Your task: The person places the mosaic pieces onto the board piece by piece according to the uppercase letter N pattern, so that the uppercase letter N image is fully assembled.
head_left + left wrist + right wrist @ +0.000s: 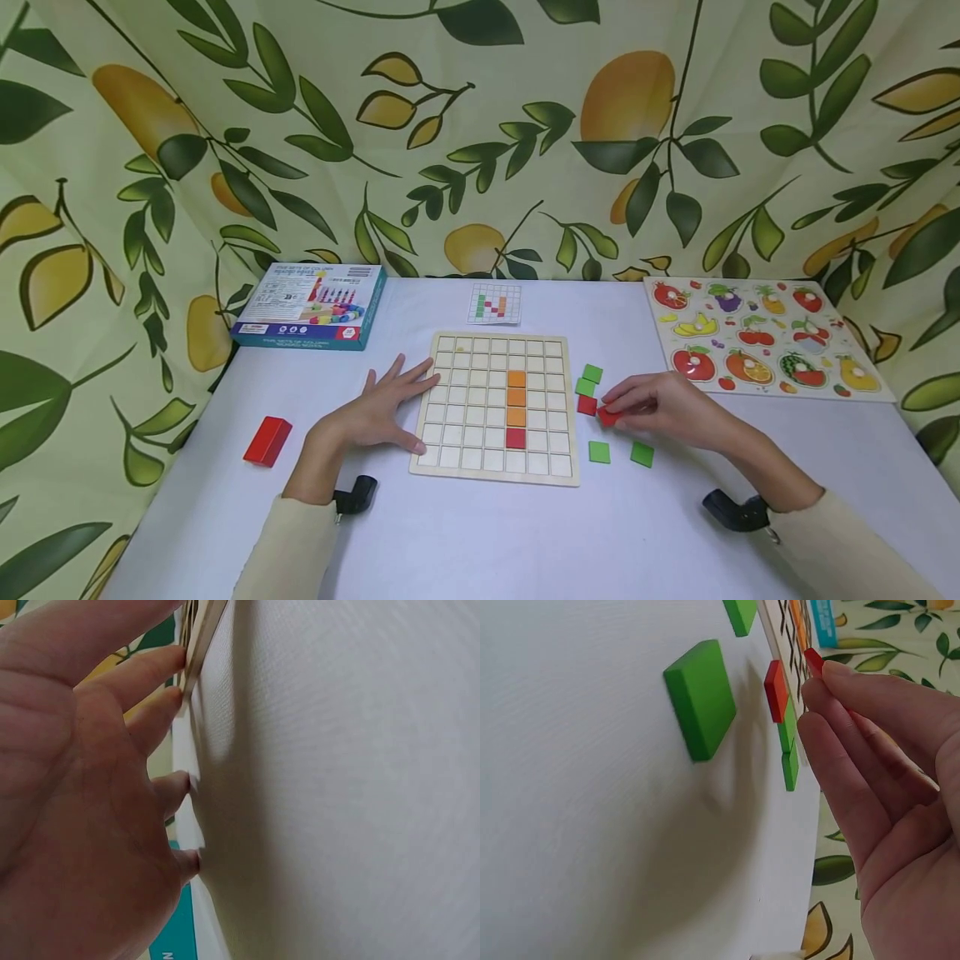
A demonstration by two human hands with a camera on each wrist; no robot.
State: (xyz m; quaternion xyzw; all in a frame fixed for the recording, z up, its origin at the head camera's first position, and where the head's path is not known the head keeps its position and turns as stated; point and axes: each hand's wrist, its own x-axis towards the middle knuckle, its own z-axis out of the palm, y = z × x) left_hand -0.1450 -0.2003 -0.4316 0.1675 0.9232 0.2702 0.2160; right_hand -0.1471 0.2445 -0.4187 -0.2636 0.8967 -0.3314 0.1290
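Note:
A wooden grid board [463,411] lies at the middle of the table, with a column of three orange tiles [517,397] and one red tile [515,438] below them in its cells. Spread fingers of my left hand [378,408] rest along the board's left edge, thumb near its lower corner. Between thumb and fingertips, my right hand [667,408] pinches a red square tile [813,661] just right of the board. Another red tile [587,405] lies close to those fingertips. Around it are several green tiles [599,452], one large and near in the right wrist view [701,701].
A small pattern card [494,304] with a coloured grid lies behind the board. At the back left is a teal-edged box [307,307]; a red block [267,442] sits nearer on the left. A fruit picture board [765,340] occupies the back right. Patterned cloth hangs behind.

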